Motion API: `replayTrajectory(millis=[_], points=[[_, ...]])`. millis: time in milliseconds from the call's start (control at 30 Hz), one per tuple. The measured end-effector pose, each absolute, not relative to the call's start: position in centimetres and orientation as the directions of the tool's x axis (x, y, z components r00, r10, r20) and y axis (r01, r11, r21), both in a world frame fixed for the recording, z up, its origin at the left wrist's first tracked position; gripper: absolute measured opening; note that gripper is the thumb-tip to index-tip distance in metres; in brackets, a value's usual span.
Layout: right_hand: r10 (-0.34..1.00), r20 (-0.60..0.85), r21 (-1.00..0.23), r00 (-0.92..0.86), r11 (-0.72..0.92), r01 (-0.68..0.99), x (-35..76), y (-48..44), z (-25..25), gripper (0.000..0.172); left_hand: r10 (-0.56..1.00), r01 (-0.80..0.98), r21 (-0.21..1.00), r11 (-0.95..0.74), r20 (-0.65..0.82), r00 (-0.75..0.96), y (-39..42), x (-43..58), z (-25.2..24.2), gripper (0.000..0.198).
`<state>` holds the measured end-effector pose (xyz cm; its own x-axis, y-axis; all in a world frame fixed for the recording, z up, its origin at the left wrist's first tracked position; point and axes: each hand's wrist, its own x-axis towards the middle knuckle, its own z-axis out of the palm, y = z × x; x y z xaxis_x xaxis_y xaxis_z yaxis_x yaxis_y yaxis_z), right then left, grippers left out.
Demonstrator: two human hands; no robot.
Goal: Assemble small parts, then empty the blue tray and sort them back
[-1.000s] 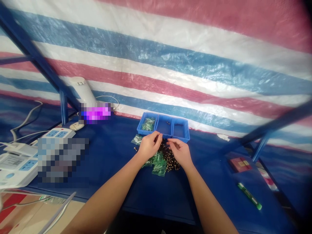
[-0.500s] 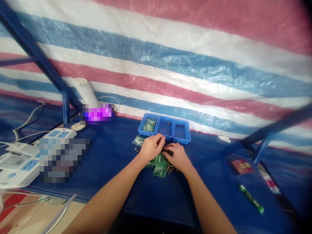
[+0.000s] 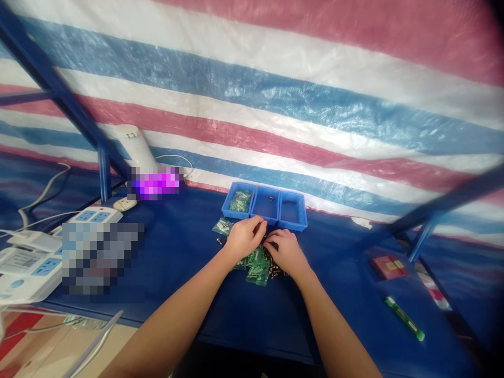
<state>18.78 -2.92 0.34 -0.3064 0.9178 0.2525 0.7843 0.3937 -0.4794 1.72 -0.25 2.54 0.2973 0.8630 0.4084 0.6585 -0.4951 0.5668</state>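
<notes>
My left hand (image 3: 246, 240) is closed in a pinch just in front of the blue trays; what its fingertips hold, if anything, is hidden. My right hand (image 3: 287, 253) sits close beside it, thumb and fingers drawn together over the pile, and I cannot make out anything in them. Below the hands lie green-tinted plastic packets (image 3: 258, 269) with small pieces inside. Loose brass-coloured screws (image 3: 274, 270) are heaped partly under my right hand. Another clear packet (image 3: 222, 226) and a loose screw (image 3: 219, 240) lie left of my left hand.
Three joined blue trays (image 3: 293, 227) stand behind the hands: packets in the left one, a small screw in the middle. White power strips (image 3: 47, 286) with cables are at left, a white cylindrical device (image 3: 137, 149) behind. At right lie a red box (image 3: 389, 266) and green tube-like packet (image 3: 405, 318).
The view has shifted very slightly. My right fingers have drawn a little closer together over the pile; my left hand keeps its pinch in the same place.
</notes>
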Motion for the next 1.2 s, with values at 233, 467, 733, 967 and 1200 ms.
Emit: replayTrajectory(millis=[233,467,733,967,1200], points=[[0.937,0.321,-0.639,-0.139,0.322,0.699,18.55,-3.01,0.89,0.013,0.862,0.628,0.592,-0.505,0.388,0.328,-0.27,1.71,2.62,0.027],[0.962,0.226,-0.944,0.154,0.178,0.278,18.61,-2.77,0.94,0.023,0.851,0.526,0.672,-0.522,0.375,0.366,-0.31,1.97,2.5,0.024],[0.98,0.171,-0.985,0.099,0.169,0.024,17.93,-2.65,0.77,0.02,0.83,0.484,0.683,-0.547,0.366,0.421,-0.41,1.92,2.6,0.017],[0.983,0.165,-0.986,0.08,0.161,0.052,17.93,-2.96,1.27,0.022,0.874,0.441,0.761,-0.475,0.351,0.336,-0.58,2.11,2.13,0.018],[0.984,0.148,-0.989,0.097,0.144,0.041,17.86,-3.05,1.31,0.025,0.871,0.427,0.76,-0.49,0.403,0.282,-0.22,2.14,1.72,0.015]])
